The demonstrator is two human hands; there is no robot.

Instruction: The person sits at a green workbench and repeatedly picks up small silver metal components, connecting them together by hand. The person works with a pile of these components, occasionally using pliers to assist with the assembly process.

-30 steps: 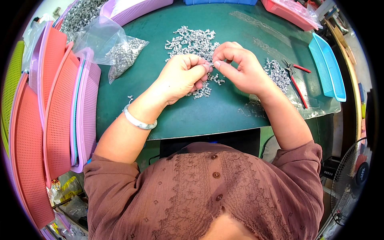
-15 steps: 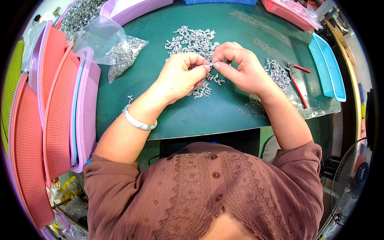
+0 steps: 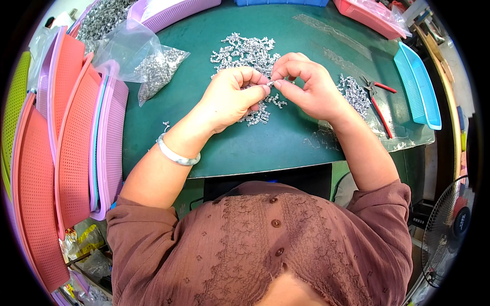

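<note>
My left hand (image 3: 234, 97) and my right hand (image 3: 308, 87) meet over the green table, fingertips pinched together. Between them is a small silvery metal piece (image 3: 271, 83), mostly covered by the fingers; its exact kind is too small to make out. Just beyond and below the hands spreads a loose pile of small silvery metal pieces (image 3: 245, 52). A smaller heap of similar pieces (image 3: 353, 96) lies beside my right wrist. Close to that heap rest red-handled pliers (image 3: 378, 104) with their jaws apart.
A clear plastic bag of small metal parts (image 3: 161, 71) lies at the left. Stacked pink and purple baskets (image 3: 76, 137) crowd the left edge. A blue basket (image 3: 419, 89) sits at the right, a pink one (image 3: 368, 19) at the far right. A fan (image 3: 446, 232) stands lower right.
Both hands stay in nearly the same place. The fingertips have shifted very slightly around the small metal piece.
</note>
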